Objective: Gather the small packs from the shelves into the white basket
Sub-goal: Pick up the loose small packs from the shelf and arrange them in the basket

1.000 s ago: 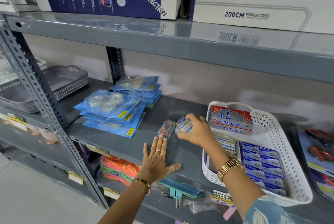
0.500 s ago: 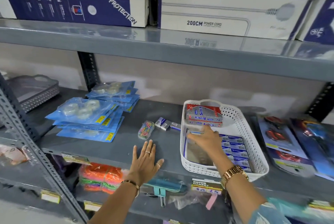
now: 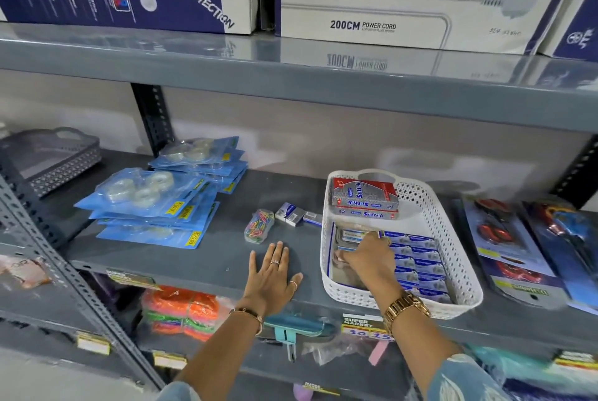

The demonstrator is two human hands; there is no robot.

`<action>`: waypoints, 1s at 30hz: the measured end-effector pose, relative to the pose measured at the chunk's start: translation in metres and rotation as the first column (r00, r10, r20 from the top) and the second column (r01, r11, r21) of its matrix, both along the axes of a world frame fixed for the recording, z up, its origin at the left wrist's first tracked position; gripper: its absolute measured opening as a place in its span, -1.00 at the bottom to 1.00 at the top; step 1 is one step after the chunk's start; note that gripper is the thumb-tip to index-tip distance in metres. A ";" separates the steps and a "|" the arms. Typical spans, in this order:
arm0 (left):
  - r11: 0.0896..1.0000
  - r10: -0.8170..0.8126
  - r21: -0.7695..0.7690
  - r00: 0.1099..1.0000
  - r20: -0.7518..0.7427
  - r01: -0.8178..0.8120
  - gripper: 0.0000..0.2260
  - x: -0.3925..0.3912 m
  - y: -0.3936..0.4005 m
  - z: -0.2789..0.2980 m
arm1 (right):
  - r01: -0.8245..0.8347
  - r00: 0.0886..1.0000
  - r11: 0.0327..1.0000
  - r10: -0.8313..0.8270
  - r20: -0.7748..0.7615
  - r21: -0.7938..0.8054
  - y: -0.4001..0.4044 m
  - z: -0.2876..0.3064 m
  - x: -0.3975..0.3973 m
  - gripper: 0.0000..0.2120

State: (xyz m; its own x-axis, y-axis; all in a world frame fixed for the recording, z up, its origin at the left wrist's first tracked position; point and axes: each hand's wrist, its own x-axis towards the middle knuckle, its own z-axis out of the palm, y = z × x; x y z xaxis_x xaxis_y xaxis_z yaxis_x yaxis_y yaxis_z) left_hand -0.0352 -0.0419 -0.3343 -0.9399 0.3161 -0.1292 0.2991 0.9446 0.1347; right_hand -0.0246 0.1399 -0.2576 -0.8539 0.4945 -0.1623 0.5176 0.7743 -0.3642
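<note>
The white basket [image 3: 454,255] stands on the grey middle shelf [image 3: 207,261], right of centre. It holds rows of small blue packs [image 3: 417,266] and two red and silver boxes [image 3: 364,198] at its far end. My right hand [image 3: 369,255] reaches into the basket's left side, fingers closed on a small white and blue pack [image 3: 354,235]. Flat on the shelf, my left hand [image 3: 275,274] has its fingers spread. Just left of the basket lie two or three small packs [image 3: 294,213] and a clear pack of coloured paper clips [image 3: 259,225].
Blue blister packs of tape [image 3: 155,200] are stacked at the left. A grey basket [image 3: 55,157] stands at the far left. Carded scissors [image 3: 504,238] lie right of the white basket. Large boxes [image 3: 388,5] fill the upper shelf overhead.
My right hand carried a small pack from the shelf into the basket and now sits lower in its left side. The left hand stayed flat on the shelf.
</note>
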 end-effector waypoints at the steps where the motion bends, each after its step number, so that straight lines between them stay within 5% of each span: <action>1: 1.000 0.000 0.004 1.000 -0.001 0.000 -0.39 0.000 0.000 -0.001 | 0.002 1.000 1.000 -0.002 0.017 0.018 0.000 0.001 -0.001 -0.25; 13: 1.000 0.019 0.013 1.000 -0.009 -0.019 0.06 0.001 -0.003 -0.002 | -0.037 0.999 0.987 0.031 0.040 0.159 -0.001 0.004 -0.017 -0.37; 16: 0.999 0.042 0.015 0.999 -0.017 -0.042 0.24 0.001 -0.006 -0.001 | -0.137 0.985 0.968 0.155 -0.075 0.210 -0.005 0.012 -0.024 -0.51; 21: 0.995 0.098 0.012 0.995 -0.027 -0.098 0.24 0.006 -0.019 -0.001 | -0.347 0.896 0.910 0.393 -0.207 0.229 -0.025 0.025 -0.040 -0.64; 30: 0.978 0.205 0.025 0.979 0.007 -0.205 0.26 0.007 -0.060 0.004 | -0.664 0.706 0.722 0.691 -0.154 0.196 -0.073 0.013 -0.064 -0.56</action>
